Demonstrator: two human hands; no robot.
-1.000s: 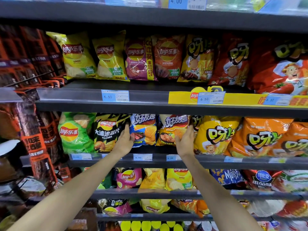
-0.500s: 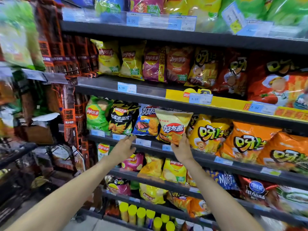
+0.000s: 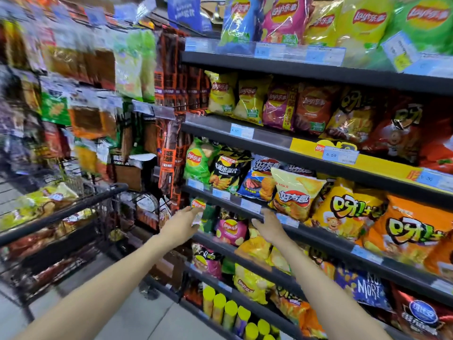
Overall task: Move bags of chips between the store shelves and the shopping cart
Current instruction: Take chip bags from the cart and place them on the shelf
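Store shelves, Lay's bags, price tag 6.50, yellow bag leaning out

blurred shopping cart, blurred hanging packets

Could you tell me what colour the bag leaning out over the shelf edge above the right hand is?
Pale yellow bag with a red logo, head view.

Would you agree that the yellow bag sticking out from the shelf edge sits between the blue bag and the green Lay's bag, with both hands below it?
Not quite: in the head view the yellow bag sits between the blue bag and the yellow-orange cartoon bag, not the green Lay's bag. The left hand and right hand are indeed below it.
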